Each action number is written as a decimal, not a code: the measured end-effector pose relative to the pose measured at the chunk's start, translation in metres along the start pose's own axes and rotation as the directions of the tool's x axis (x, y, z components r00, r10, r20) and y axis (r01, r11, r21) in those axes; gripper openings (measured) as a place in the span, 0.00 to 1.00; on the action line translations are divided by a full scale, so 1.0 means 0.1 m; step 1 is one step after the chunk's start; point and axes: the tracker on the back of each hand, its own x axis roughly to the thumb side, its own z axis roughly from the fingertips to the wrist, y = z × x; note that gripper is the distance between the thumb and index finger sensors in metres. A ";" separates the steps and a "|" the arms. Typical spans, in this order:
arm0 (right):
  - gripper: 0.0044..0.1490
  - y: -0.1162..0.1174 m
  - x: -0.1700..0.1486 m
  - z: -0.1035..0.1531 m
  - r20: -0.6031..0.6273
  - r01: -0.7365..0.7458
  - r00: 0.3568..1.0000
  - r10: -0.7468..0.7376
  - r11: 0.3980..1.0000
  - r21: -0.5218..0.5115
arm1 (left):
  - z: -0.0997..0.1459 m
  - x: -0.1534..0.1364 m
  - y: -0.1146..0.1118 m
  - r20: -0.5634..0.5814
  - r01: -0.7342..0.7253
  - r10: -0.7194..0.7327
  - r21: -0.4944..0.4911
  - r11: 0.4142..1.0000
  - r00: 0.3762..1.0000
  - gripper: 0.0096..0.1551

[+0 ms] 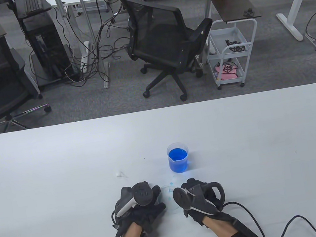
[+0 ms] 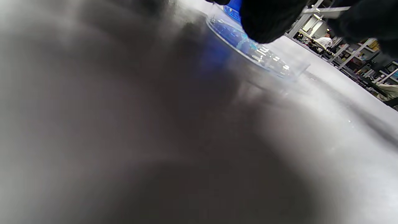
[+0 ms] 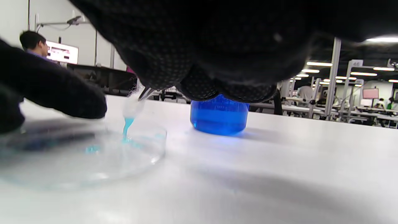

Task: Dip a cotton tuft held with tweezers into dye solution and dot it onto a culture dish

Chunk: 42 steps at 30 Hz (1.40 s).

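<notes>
A clear culture dish (image 1: 168, 196) lies on the white table between my hands, with light blue dots in it. My left hand (image 1: 156, 196) holds the dish at its left rim; its fingers (image 3: 67, 95) lie over the dish (image 3: 93, 158). My right hand (image 1: 189, 187) grips tweezers (image 3: 145, 92) that pinch a cotton tuft (image 3: 129, 118). The tuft's blue tip touches the dish floor. A small beaker of blue dye (image 1: 178, 159) stands just behind the dish; it also shows in the right wrist view (image 3: 219, 119). The left wrist view shows the dish (image 2: 258, 53) under a fingertip (image 2: 267, 21).
A loose white cotton tuft (image 1: 120, 173) lies on the table left of the beaker. Glove cables (image 1: 287, 224) trail off the near edge at the right. Office chairs and a cart stand on the floor beyond the table's far edge (image 1: 156, 109).
</notes>
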 end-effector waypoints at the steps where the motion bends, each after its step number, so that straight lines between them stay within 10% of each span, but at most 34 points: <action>1: 0.24 0.02 0.01 0.00 0.002 -0.009 1.000 0.009 1.000 0.008 | 0.00 0.00 0.00 -0.001 0.001 -0.001 0.001 1.000 1.000 0.42; 15: 0.24 -0.24 -0.17 0.07 -0.059 0.032 0.998 -0.038 0.994 -0.105 | 0.02 0.00 0.00 -0.017 -0.038 0.038 -0.030 0.999 0.999 0.41; 27: 0.24 0.06 0.00 0.06 0.006 -0.073 0.997 0.073 0.997 0.004 | 0.02 0.00 0.02 -0.026 -0.039 0.038 -0.035 0.999 0.999 0.41; 42: 0.24 -0.13 -0.03 0.19 0.011 -0.041 0.999 0.041 0.999 -0.011 | 0.03 -0.01 0.02 -0.035 -0.047 0.045 -0.040 0.998 0.998 0.41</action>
